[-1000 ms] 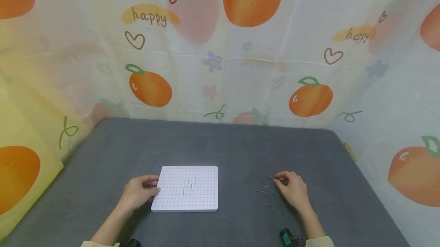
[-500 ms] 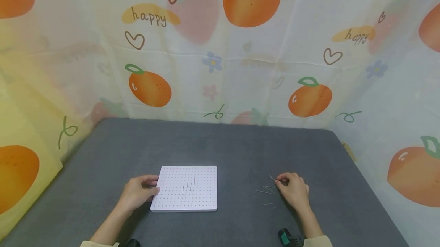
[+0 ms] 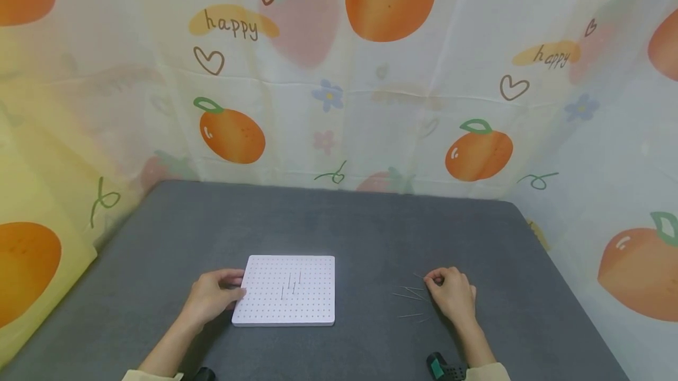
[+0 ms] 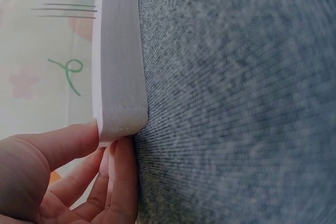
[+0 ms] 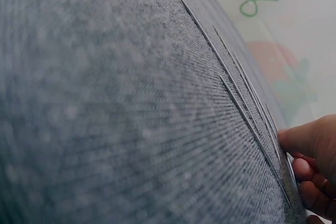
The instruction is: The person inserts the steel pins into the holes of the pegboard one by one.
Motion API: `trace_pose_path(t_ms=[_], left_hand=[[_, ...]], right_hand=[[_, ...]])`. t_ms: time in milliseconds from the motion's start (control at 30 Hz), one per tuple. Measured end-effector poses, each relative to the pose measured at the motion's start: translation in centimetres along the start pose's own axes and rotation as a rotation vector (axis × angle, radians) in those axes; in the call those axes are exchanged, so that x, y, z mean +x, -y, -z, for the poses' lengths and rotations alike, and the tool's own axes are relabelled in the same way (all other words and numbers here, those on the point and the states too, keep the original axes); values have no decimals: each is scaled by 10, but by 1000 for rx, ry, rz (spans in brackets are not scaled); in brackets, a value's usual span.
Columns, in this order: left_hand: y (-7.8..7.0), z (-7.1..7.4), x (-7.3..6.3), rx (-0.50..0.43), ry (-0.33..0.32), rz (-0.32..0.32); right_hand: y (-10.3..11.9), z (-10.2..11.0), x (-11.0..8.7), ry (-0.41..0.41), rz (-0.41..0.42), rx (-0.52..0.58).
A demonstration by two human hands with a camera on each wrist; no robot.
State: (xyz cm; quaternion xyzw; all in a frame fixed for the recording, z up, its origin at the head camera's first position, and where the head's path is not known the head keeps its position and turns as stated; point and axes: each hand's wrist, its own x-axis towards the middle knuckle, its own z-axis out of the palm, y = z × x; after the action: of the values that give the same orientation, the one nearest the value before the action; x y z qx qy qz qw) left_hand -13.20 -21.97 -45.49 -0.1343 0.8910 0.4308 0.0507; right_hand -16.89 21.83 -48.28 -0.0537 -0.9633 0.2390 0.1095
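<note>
My left hand (image 3: 212, 297) grips the left edge of a white square pegboard (image 3: 265, 307) covered in rows of small holes. In the left wrist view the thumb (image 4: 68, 142) lies against the board's top face, and the other fingers are at its underside. Several thin needles (image 3: 289, 281) stand upright near the board's middle. Over on the right, my right hand (image 3: 454, 294) has thumb and forefinger together at the end of a thin needle (image 3: 418, 275), pinching it close to the tabletop. More loose needles (image 5: 207, 38) lie beside those fingertips in the right wrist view.
Both hands work over a dark grey cloth-covered table (image 3: 365, 234). One needle (image 3: 410, 315) lies apart, nearer the front. A black device with a green patch (image 3: 438, 366) sits at the right wrist. A fruit-print curtain (image 3: 381, 133) hangs behind the table.
The right hand has sunk slightly toward the table, and the needle in its fingertips now lies flatter. The left hand and the pegboard hold their place.
</note>
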Motion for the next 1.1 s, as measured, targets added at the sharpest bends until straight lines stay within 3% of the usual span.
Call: trace_pose_path(t_ms=[533,1100], left_hand=[[0,0,-1,8,-6,-3],[-1,-1,-1,1,-5,-7]], right_hand=[[4,-1,4,-9,-17,74],[38,3,3,10,76,240]])
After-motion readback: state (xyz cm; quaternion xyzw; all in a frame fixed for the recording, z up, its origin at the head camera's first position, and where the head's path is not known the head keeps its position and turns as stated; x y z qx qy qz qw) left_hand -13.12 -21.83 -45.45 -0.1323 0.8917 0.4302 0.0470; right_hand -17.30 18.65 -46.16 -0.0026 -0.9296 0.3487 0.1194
